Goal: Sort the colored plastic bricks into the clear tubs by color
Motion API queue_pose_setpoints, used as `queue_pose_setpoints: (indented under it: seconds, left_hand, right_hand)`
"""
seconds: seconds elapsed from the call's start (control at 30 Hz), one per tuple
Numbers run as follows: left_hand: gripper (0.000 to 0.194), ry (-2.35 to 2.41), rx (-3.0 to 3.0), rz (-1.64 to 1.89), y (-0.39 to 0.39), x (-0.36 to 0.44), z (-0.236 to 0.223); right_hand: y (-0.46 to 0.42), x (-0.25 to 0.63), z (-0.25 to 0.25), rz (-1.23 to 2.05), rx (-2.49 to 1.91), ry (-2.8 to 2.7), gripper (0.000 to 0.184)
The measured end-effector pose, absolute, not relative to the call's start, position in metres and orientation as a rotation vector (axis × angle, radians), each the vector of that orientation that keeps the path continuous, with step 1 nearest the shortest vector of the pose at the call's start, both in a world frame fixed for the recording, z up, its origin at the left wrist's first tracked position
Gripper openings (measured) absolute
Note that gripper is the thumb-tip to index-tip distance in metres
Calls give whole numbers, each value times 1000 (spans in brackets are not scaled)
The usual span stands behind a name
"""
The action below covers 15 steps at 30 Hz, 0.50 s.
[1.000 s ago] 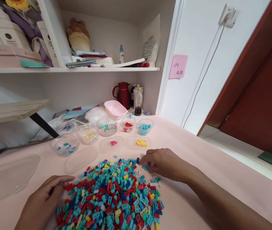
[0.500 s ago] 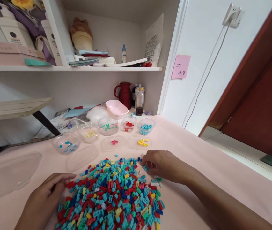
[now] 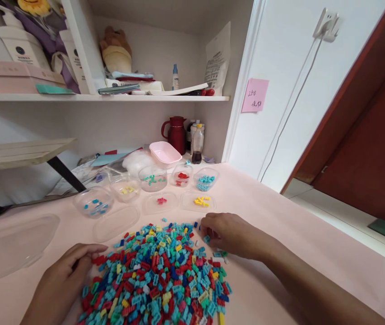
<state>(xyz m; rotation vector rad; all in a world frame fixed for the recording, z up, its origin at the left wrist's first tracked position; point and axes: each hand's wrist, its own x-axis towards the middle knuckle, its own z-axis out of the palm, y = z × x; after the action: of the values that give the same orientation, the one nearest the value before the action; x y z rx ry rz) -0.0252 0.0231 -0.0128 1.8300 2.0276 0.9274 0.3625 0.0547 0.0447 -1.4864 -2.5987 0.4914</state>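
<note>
A broad heap of small toy building bricks (image 3: 158, 275) in blue, red, green, yellow and white covers the table in front of me. My left hand (image 3: 65, 275) rests at the heap's left edge, index finger stretched out near some red bricks, holding nothing that I can see. At the upper right edge of the heap, my right hand (image 3: 224, 232) is bent downward with its fingers curled together. A light blue brick (image 3: 206, 239) shows at its fingertips. The palm side is hidden, so whatever is pinched there cannot be made out.
Behind the heap stand clear tubs of sorted bricks: blue (image 3: 94, 205), pale yellow (image 3: 124, 192), green (image 3: 152, 180), red (image 3: 182, 176) and light blue (image 3: 206, 179). Lids hold pink (image 3: 161, 201) and yellow bricks (image 3: 201, 201). A pink basin (image 3: 165, 153) and red jug (image 3: 178, 135) stand farther back.
Almost nothing differs. My right hand's fingers have shifted very slightly at the heap's edge, and the view has tilted a little. My left hand stays in place.
</note>
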Motion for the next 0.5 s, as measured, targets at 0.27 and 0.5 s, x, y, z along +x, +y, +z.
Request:
queue_pose_setpoints:
  seconds: [0.27,0.5]
  left_hand:
    - [33,2048,1776,933,21,-17,-3]
    - [32,2013,1794,946,19,-16,-4]
  right_hand:
    - [53,360,44,421,-1493,-2651,13]
    - [54,361,45,485,-1512,-2619,13]
